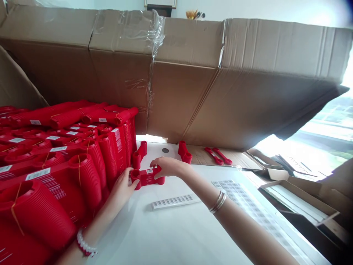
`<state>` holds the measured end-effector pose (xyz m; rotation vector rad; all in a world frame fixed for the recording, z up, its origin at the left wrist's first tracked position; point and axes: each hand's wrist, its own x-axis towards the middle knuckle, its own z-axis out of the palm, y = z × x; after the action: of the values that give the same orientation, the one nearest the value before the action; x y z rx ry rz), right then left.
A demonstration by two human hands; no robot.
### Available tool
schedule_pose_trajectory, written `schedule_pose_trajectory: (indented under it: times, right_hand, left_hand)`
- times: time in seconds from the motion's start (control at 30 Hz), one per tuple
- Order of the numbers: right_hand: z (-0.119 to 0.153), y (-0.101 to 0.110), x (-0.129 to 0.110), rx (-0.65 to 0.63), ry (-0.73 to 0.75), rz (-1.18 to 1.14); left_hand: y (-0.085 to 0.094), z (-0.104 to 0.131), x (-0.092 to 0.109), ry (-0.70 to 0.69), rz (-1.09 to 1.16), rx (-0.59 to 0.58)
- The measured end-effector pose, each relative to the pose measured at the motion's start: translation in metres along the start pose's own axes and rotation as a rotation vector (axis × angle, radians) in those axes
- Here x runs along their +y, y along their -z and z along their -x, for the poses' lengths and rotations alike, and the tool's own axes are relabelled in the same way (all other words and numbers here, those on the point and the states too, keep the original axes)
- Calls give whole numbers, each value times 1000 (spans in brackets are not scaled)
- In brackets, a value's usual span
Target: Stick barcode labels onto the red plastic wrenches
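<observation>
Left hand (124, 186), right hand (167, 167): both grips closed on short red dumbbell-shaped plastic stack (146, 179) over white table (138, 232). Left of stack: red banded bundles (92, 160) crowding; behind: brown cardboard wall (179, 95); front-right: white label strip (173, 201).

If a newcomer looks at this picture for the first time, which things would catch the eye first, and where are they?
Probably the mass of red stacked pieces filling the left side, some bound with thin bands. Next, the big cardboard sheet leaning across the back. Then, near the centre, the left hand and right hand holding a small red stack above the white table.
</observation>
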<state>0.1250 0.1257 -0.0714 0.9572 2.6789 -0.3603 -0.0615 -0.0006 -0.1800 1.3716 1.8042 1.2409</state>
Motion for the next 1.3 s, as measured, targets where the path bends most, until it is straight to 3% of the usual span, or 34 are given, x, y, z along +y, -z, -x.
schedule_pose_trajectory:
  times: [0.5,0.73,1.3]
  right_hand:
    - [12,6,7,-17,-91,-28]
    - [16,6,6,-10,-44,-19]
    - [17,6,4,55,-51,-15]
  left_hand:
    - [-3,0,2,-24,-71,44]
    - [-6,-2,4,-36,-104,59]
    - [0,1,23,-64,-193,0]
